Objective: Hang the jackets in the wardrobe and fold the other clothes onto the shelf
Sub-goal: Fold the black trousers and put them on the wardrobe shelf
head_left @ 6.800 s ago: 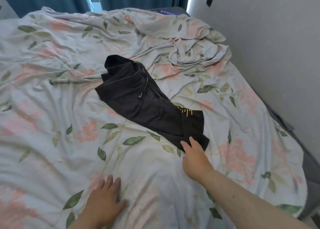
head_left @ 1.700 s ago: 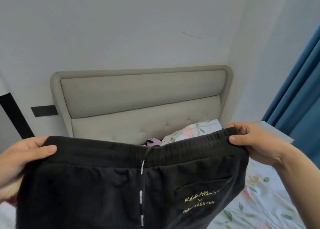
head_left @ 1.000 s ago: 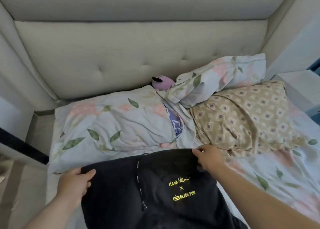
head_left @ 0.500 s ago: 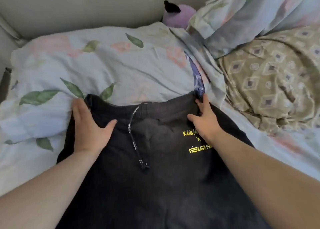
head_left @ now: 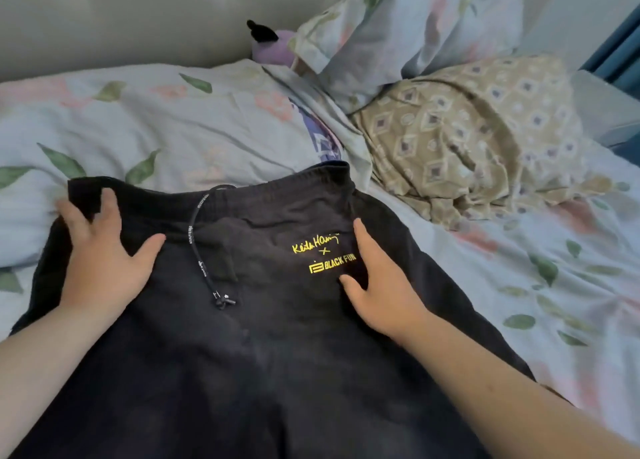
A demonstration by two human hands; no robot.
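Pressing flat on black drawstring trousers with yellow lettering [head_left: 249, 337], spread on the floral bedsheet [head_left: 519, 285] | left hand [head_left: 104, 261]: fingers straight near waistband | right hand [head_left: 381, 285]: fingers straight beside lettering

Black pants [head_left: 242, 354] lie spread on the floral sheet [head_left: 554, 285], waistband toward the pillows. The left hand [head_left: 104, 261] presses flat on the waistband's left corner, and the right hand [head_left: 381, 285] lies flat just right of the yellow logo [head_left: 322, 254]. Between the hands trails the drawstring [head_left: 204, 250]. Beyond the right hand's fingertips sits a tan patterned pillow [head_left: 467, 139].
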